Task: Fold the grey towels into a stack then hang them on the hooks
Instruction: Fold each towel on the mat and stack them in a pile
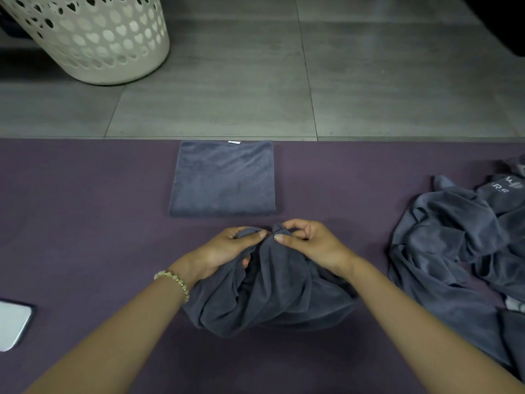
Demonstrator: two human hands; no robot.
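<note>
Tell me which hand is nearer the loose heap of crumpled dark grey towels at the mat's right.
Right. The right hand sits left of the heap of crumpled grey towels, bare purple mat between; the left hand is farther left. Both grip another grey towel.

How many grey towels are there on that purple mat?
3 at least: a folded towel at the far edge of the mat, a crumpled towel pinched by the left hand and right hand, and a towel heap on the right, which may hide more.

head cam | faces fwd+down | near over mat (85,209) | tiled floor (369,81) beyond
</note>
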